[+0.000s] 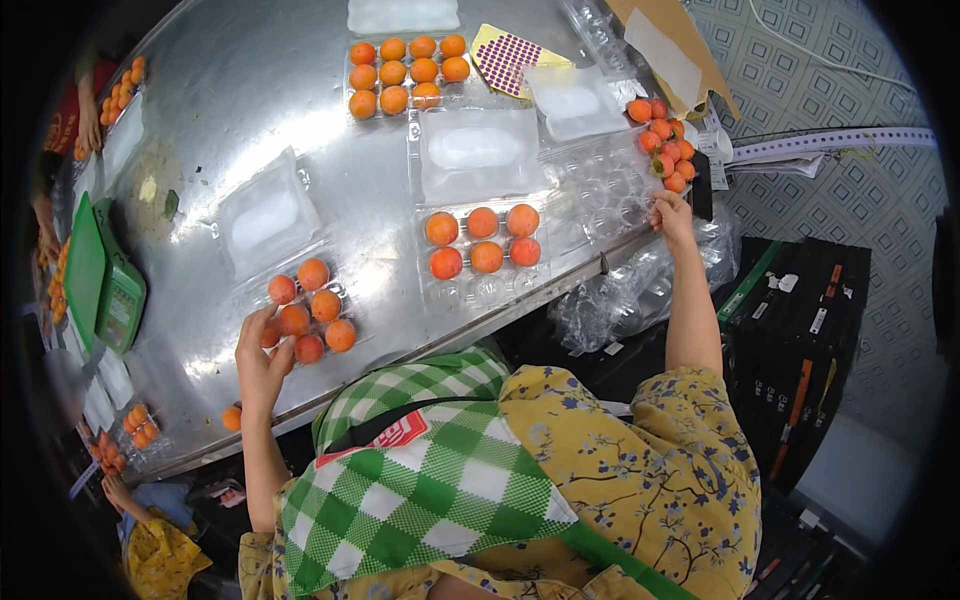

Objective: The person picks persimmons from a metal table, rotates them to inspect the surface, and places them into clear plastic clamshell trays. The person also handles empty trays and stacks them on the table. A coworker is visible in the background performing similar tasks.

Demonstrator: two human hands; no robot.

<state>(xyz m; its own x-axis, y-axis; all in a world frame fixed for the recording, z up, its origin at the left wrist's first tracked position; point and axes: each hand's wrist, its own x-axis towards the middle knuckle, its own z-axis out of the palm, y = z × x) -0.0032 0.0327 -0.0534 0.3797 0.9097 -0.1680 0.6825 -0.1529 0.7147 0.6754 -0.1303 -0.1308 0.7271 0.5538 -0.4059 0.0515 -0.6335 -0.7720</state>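
Observation:
My left hand (262, 362) closes its fingers and thumb around an orange, persimmon-like fruit (270, 334) at the near left side of a clear plastic tray. Several more orange fruits (325, 306) sit in that tray, whose lid (262, 215) lies open behind it. At the table's right edge, my right hand (674, 216) has its fingers curled at the corner of a bare clear plastic tray (605, 190). Just beyond that hand is a pile of orange-red fruits (664, 148). Between my hands stands an open tray with several fruits (486, 257) in its far rows.
A filled fruit tray (394, 72) and a yellow sticker sheet (508, 60) lie farther back on the metal table (345, 170). A green scale (120, 285) stands at left. Other people's hands (90, 125) are at the far left. Black crates (790, 350) stand at right.

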